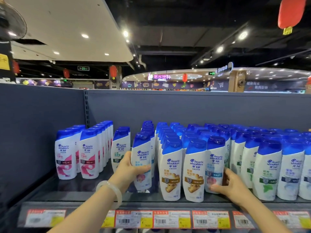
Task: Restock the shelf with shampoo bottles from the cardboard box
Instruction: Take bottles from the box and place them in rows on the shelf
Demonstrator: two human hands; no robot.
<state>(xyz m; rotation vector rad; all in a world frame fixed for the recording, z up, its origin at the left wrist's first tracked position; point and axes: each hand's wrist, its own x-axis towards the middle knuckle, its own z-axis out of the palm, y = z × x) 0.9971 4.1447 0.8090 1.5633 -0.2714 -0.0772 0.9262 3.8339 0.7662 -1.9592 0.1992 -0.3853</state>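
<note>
White shampoo bottles with blue caps stand in rows on the dark top shelf (80, 189). My left hand (129, 167) grips one bottle with a light-blue label (142, 158) around its middle, at the front of a row left of centre. My right hand (230, 182) holds the lower part of another light-blue-label bottle (215, 162), thumb at its front and fingers behind its right side. Two bottles with brown ginger labels (171, 169) stand between my hands. The cardboard box is out of view.
Pink-label bottles (65, 155) fill the shelf's left part, a green-label bottle (120, 145) stands beside my left hand, and green and grey-label rows (267, 167) crowd the right. Price tags (171, 219) line the shelf edge. A grey back panel (168, 108) rises behind.
</note>
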